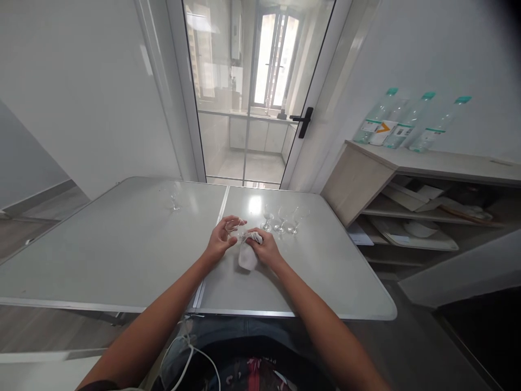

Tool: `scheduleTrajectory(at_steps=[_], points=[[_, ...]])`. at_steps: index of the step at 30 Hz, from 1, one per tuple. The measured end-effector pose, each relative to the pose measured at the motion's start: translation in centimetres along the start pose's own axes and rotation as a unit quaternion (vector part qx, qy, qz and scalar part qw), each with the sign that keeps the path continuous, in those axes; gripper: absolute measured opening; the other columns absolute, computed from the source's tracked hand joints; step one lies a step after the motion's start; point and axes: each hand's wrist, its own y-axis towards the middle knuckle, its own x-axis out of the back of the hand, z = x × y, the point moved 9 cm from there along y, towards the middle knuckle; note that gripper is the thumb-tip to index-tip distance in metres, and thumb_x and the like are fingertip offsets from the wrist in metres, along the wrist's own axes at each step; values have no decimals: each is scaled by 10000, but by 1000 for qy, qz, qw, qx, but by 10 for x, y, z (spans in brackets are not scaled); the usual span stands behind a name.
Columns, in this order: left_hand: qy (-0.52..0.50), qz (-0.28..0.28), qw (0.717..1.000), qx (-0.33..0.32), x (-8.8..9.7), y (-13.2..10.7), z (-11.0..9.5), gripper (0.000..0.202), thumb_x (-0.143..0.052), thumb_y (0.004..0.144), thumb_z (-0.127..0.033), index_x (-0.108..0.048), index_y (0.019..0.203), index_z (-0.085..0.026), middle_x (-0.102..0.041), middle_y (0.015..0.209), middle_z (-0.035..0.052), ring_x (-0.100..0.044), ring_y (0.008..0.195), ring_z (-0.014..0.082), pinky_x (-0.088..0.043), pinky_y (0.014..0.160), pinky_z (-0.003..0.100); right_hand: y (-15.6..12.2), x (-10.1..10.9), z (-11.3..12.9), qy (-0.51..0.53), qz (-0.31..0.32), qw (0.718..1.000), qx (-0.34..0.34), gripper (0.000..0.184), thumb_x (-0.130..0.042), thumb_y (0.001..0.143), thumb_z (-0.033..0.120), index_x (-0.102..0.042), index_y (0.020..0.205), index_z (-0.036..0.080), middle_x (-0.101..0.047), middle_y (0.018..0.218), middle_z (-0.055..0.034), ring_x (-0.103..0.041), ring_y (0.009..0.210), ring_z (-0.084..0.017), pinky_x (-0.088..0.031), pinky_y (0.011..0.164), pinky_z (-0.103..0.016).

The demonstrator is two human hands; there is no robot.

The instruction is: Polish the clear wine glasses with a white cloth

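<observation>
My left hand point(222, 237) is curled around the bowl of a small clear stemmed glass point(234, 226), held tilted above the table. A white cloth point(247, 257) is gripped in my right hand point(264, 245), bunched at the fingers and hanging down below them. The cloth meets the glass near its stem; the exact contact is partly hidden by my fingers. Just beyond my right hand, three stemmed glasses stand upright in a row: a left one point(267, 217), a middle one point(280, 220) and a right one point(298, 218). Another stemmed glass point(175, 202) stands farther left.
The pale folding table point(122, 255) has a metal seam across its middle. Behind it is a glass door with a black handle point(303, 120). At right, a wooden shelf unit point(366, 168) carries several plastic bottles point(431, 130). A white cable point(189, 347) hangs by my lap.
</observation>
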Motion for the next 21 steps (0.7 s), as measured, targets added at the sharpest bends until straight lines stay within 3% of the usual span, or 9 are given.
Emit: scheduleTrajectory(at_steps=[3, 5, 9, 12, 16, 19, 21], points=[[25, -48, 998, -39, 7, 2, -10, 646, -857, 814, -457, -558, 1345, -241, -677, 1357, 167, -609, 1305, 313, -449, 1031, 421, -2, 21, -3, -32, -125, 992, -5, 307, -679, 904, 471, -716, 1058, 207, -725, 960, -45, -629, 872, -223, -486, 825, -328], [27, -65, 996, -54, 8, 2, -14, 651, -872, 799, -438, -562, 1339, -250, -667, 1361, 158, -616, 1280, 302, -469, 1014, 418, -4, 26, -15, 16, -170, 984, -44, 372, -666, 901, 517, -688, 1117, 215, -722, 1038, -60, -628, 960, -240, -490, 888, -345], [12, -56, 996, -66, 4, 1, -17, 663, -892, 777, -434, -572, 1329, -255, -663, 1362, 148, -618, 1280, 292, -500, 1027, 427, -2, 3, -43, 146, -107, 975, -127, 467, -714, 813, 603, -690, 1055, 204, -729, 962, -65, -637, 925, -240, -519, 838, -350], [-2, -29, 998, -64, -2, 1, -18, 654, -895, 779, -413, -585, 1333, -256, -661, 1365, 146, -619, 1294, 295, -516, 1042, 437, -1, -8, -50, 171, -67, 972, -145, 442, -813, 708, 530, -699, 958, 184, -720, 840, -45, -638, 794, -211, -517, 749, -331], [-5, -19, 998, -63, -4, 2, -19, 643, -904, 772, -390, -599, 1323, -257, -667, 1358, 140, -626, 1296, 295, -516, 1063, 446, -3, 2, -56, 166, -91, 969, -158, 392, -880, 634, 415, -687, 869, 168, -684, 759, -13, -607, 711, -178, -491, 699, -311], [-15, -31, 997, -65, -1, 2, -17, 652, -920, 753, -377, -595, 1307, -266, -676, 1355, 134, -639, 1283, 287, -530, 1062, 456, -2, 9, -56, 168, -117, 969, -141, 438, -859, 663, 415, -682, 993, 188, -715, 869, -22, -639, 784, -188, -514, 746, -317], [-27, -15, 998, -60, -5, 2, -14, 656, -930, 740, -362, -605, 1303, -268, -682, 1348, 131, -650, 1270, 282, -535, 1077, 473, 0, 6, -53, 161, -100, 974, -123, 465, -822, 699, 441, -674, 1067, 198, -733, 945, -39, -661, 833, -198, -530, 780, -328]])
